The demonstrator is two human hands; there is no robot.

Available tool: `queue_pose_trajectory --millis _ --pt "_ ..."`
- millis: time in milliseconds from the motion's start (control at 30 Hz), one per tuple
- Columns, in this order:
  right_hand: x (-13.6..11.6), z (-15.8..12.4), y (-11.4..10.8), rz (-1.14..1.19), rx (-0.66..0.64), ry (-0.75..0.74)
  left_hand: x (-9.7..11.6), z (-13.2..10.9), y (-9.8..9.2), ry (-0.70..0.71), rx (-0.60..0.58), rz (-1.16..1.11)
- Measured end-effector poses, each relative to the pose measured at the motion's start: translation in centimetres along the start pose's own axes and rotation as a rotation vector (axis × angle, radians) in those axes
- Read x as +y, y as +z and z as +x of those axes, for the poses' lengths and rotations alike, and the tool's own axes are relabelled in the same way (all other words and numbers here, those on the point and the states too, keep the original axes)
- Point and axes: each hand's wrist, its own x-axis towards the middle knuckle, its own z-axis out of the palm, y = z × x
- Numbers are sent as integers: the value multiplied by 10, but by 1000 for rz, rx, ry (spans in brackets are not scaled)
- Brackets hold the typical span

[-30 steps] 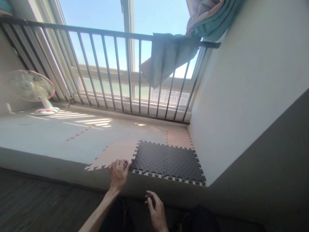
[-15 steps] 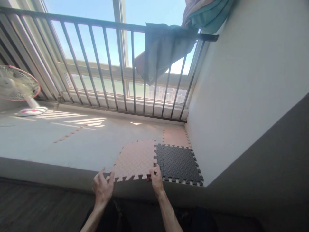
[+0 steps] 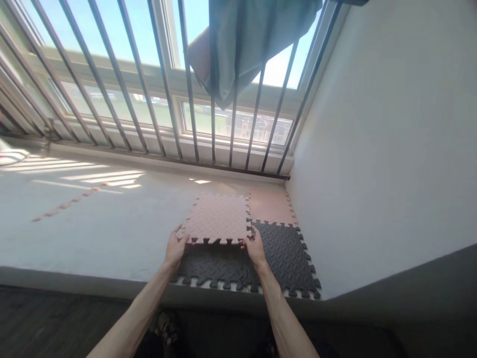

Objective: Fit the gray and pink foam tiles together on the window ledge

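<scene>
A pink foam tile (image 3: 219, 216) with toothed edges is held at its two near corners. My left hand (image 3: 177, 247) grips the left corner, thumb on top. The right corner is pinched by my right hand (image 3: 255, 245). Below the tile's near edge, a dark foam tile (image 3: 214, 263) shows in part, the rest covered. Another dark tile (image 3: 285, 253) lies to the right, near the wall. Behind that one sits a flat pink tile (image 3: 271, 208) in the corner, beside the held tile's right edge.
Metal railing bars (image 3: 164, 119) stand before the window, with a grey-green cloth (image 3: 242, 49) hanging over them. A thin pink toothed strip (image 3: 70, 203) lies on the ledge (image 3: 112, 238) at left. A white wall (image 3: 380, 149) rises at right. A fan base (image 3: 11, 155) shows at far left.
Both hands have moved forward with the pink tile, toward the railing. The dark tile that it hid now shows in front of it. The view has shifted closer and to the right.
</scene>
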Motion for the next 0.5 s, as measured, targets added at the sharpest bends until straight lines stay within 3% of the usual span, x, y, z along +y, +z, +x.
queue_pose_trajectory --millis 133,267,367,500 --pt "-4 62 -2 -54 -14 -103 4 58 39 32 -7 44" --pt "-5 119 4 -268 -8 -135 5 111 69 54 0 117" --pt "-1 145 7 -395 -8 -125 0 140 81 70 22 276" --pt "4 154 2 -571 16 -150 -7 161 79 173 31 661"
